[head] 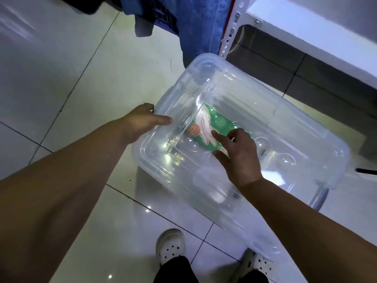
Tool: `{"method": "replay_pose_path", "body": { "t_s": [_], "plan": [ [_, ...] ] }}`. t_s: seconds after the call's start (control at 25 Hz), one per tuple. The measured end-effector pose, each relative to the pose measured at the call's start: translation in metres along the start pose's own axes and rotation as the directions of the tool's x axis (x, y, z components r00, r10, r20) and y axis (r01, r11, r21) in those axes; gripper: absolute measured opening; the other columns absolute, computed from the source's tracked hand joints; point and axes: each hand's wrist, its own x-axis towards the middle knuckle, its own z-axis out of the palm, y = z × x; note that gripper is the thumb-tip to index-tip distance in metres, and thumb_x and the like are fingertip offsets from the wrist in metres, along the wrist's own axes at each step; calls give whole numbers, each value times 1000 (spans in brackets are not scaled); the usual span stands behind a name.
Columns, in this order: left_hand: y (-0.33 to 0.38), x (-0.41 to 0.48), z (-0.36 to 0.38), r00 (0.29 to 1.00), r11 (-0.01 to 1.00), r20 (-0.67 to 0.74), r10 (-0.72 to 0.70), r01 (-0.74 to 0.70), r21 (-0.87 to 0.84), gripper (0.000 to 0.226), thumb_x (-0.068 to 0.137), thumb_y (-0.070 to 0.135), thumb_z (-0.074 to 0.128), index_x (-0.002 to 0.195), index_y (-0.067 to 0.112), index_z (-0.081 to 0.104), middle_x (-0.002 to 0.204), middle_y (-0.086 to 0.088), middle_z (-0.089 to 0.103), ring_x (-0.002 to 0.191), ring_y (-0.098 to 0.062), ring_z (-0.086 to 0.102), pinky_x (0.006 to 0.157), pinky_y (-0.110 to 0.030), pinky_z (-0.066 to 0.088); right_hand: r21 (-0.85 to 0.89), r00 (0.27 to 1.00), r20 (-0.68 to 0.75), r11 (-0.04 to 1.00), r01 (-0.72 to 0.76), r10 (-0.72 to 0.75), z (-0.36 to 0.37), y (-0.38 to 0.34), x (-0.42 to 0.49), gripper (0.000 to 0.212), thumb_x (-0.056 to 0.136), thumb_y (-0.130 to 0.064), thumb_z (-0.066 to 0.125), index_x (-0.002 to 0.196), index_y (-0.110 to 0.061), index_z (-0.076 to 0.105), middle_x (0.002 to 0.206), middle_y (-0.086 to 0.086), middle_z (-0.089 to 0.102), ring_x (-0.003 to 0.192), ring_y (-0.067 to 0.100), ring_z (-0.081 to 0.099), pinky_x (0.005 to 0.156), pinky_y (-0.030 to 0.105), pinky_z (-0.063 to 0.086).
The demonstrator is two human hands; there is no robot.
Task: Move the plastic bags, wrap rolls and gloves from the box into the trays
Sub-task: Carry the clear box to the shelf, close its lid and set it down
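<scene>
A large clear plastic storage box (pixel 204 201) sits on the glossy pale tiled floor (pixel 71 99), just beside a white metal shelf rack (pixel 306 27), and the person stands over it in white perforated clogs (pixel 170 246). The left hand (pixel 140 123) grips the box's left rim, its thumb laid along the top edge and its fingers curled out of sight under the lip. The right hand (pixel 238 158) reaches down inside with fingers spread: the forefinger rests on a flat green packet printed with a pair of pale gloves (pixel 220 121), and the thumb lies at the packet's near edge, not closed into a pinch. The packet lies flat on the box's floor towards the left end; whether anything else lies in the box cannot be told through the glare. No tray is in view. The step in hand looks like picking up the glove packet. Since it lies flat on slick plastic, the person would do well to slide it with the forefinger until an edge lifts against the thumb, then pinch that edge firmly, while the left hand holds the light box from skidding on the tiles.
</scene>
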Motion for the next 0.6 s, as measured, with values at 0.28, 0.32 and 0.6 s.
{"method": "replay_pose_path", "body": {
  "t_s": [0.28, 0.32, 0.6],
  "plan": [
    [-13, -2, 13, 847, 852, -268, 459, -335, 401, 55, 76, 27, 74, 125, 16, 53, 105, -7, 44, 107, -25, 43, 84, -23, 34, -19, 1000, -17, 1000, 16, -16, 6, 0, 0, 49, 74, -11, 77, 120, -12, 62, 93, 22, 60, 84, 37, 55, 73, 39, 44],
    [-14, -4, 16, 826, 840, -281, 488, -357, 410, 51, 79, 26, 71, 126, 17, 53, 109, -9, 49, 108, -25, 43, 83, -25, 34, -21, 1000, -16, 1000, 18, -18, 6, -1, 1, 49, 74, -11, 77, 120, -12, 62, 93, 22, 60, 84, 37, 55, 72, 39, 44],
    [-41, -36, 39, 791, 856, -459, 403, -148, 496, 62, 88, 28, 58, 142, 14, 31, 144, -13, 43, 131, -33, 34, 107, -44, 27, -31, 995, -44, 995, -92, 91, -45, 51, 10, 44, 80, -14, 70, 122, -9, 57, 107, 21, 56, 98, 35, 51, 83, 40, 43]
  ]
}}
